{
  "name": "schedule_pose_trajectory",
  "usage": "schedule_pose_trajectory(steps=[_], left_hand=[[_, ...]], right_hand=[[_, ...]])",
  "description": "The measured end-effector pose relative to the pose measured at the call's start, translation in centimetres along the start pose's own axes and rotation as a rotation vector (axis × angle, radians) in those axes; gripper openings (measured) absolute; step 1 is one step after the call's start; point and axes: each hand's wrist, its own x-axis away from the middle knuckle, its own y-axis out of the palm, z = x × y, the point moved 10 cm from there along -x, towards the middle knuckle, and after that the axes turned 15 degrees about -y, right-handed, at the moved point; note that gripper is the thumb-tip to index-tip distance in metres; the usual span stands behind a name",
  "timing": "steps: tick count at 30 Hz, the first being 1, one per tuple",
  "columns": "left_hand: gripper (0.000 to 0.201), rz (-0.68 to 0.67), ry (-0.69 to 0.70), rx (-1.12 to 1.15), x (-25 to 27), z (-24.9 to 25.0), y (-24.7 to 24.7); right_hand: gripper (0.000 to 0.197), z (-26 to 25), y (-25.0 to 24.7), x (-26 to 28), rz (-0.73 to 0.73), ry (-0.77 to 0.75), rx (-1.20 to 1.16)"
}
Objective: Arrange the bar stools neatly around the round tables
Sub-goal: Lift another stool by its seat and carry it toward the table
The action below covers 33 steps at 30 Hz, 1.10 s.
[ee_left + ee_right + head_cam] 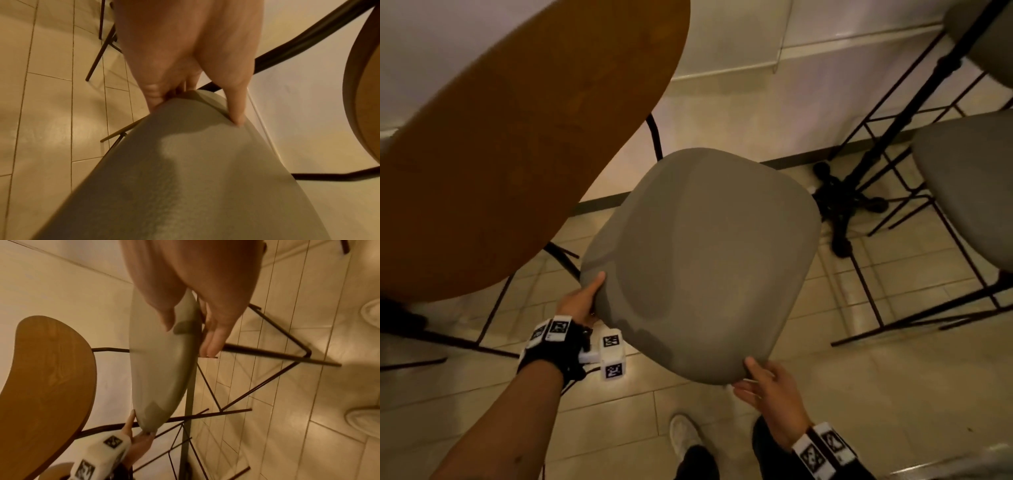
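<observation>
A bar stool with a grey padded seat (705,260) stands right in front of me, its far-left side next to the round wooden table (517,137). My left hand (589,294) grips the seat's left edge, thumb on top and fingers underneath. My right hand (753,377) holds the near edge, thumb on the cushion and fingers below. In the left wrist view the left hand (193,97) pinches the seat (195,178) beside the table rim (368,97). The right wrist view shows the right hand (190,331) clasping the seat (158,369), with the stool's thin black frame (267,353) and the table (47,378).
Two more grey stools (969,192) (986,34) stand at the right around a black pedestal base (842,202). Thin black legs (448,339) cross the tiled floor at the left under the table. A pale wall runs behind. My shoe (683,435) is just below the seat.
</observation>
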Motion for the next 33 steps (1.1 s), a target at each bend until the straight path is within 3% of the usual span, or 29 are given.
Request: schedule_pose_trajectory(steps=[5,11,21,26,29,33], left_hand=[[0.068,0.0,0.003,-0.043,0.0,-0.2,0.4],[0.054,0.025,0.003,0.059,0.4,-1.5,2.6],[0.059,0.072,-0.052,0.282,2.2,-4.0,11.7],[0.061,0.13,-0.08,0.275,2.5,-3.9,16.0],[0.047,0.113,-0.108,0.251,3.0,-3.2,19.3],[0.069,0.058,-0.125,0.291,3.6,-1.7,23.5]], right_hand=[[0.028,-1.2,-0.7,-1.7,0.042,-0.095,0.047],[0.022,-4.5,-3.5,-5.0,0.056,-0.158,0.095],[0.027,-14.4,-8.8,-15.3,0.022,-0.276,0.219],[0.032,-19.2,-10.6,-21.3,0.072,-0.336,0.237],[0.034,-21.7,-11.2,-24.6,0.099,-0.355,0.218],[0.038,-25.1,-11.7,-28.0,0.142,-0.362,0.176]])
